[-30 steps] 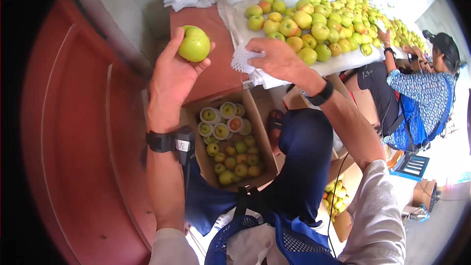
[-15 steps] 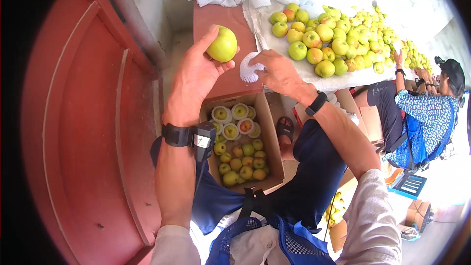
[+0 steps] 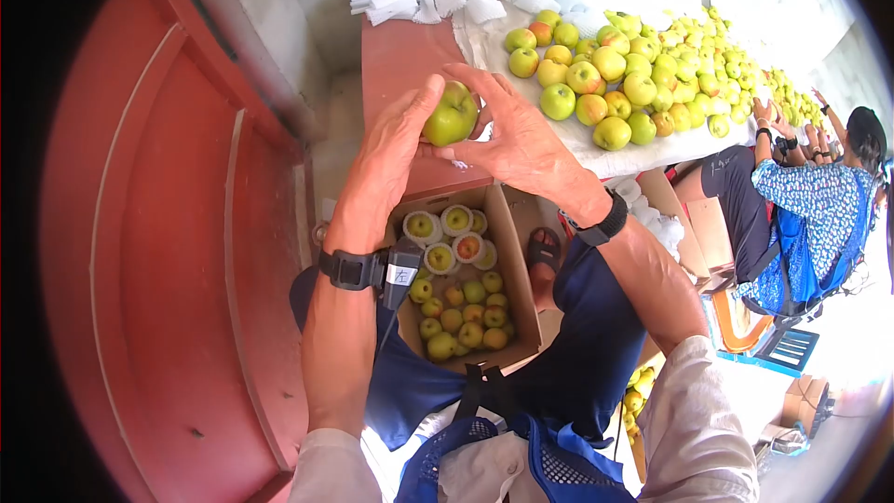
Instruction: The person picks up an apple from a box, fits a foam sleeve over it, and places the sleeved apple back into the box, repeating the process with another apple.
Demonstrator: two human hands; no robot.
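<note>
Above the box (image 3: 518,265), the left hand (image 3: 386,163) has its grip pinched on a green apple (image 3: 451,116). The right hand (image 3: 521,144) cups the same apple from the other side, fingers pressed to it. Right of the apple, loose fruit (image 3: 615,84) lies heaped on the desk (image 3: 405,47), where another person (image 3: 801,186) is reaching.
</note>
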